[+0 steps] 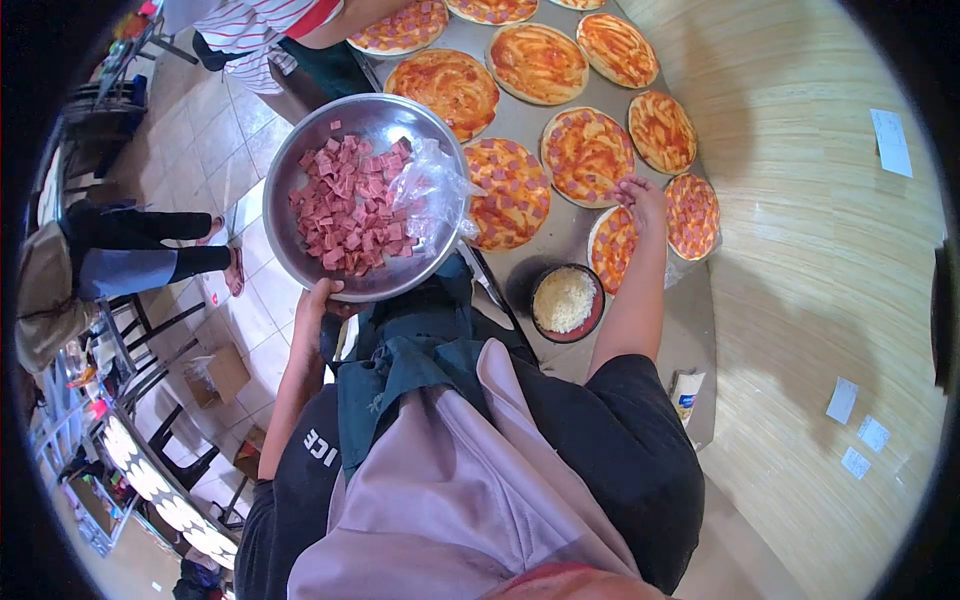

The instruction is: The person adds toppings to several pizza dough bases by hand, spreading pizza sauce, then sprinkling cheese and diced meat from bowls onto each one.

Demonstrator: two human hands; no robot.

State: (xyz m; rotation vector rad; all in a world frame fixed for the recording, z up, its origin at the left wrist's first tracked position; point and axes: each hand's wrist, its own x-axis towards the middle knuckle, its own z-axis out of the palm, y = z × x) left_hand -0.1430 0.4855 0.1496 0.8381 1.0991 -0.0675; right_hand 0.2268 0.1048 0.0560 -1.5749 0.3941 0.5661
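Observation:
My left hand (322, 300) grips the lower rim of a large metal bowl (283, 255), holding it tilted toward me. Inside lie many pink diced ham cubes (350, 205) and a crumpled clear plastic bag (432, 190). My right hand (643, 197) hovers at the right edge of a sauced pizza (585, 150) with some ham cubes on it. Its fingers are bunched together, and whatever they hold is hidden. Near my right forearm are a ham-topped pizza (610, 245), partly covered by the arm, and another ham-topped pizza (692, 215).
Several pizzas with sauce (540, 62) cover the table (525, 120). A dark bowl of grated cheese (565, 300) stands near my body. A small packet (685, 393) lies by the wall (800, 260). A person in a striped top (255, 35) is at upper left; another person (130, 250) stands left.

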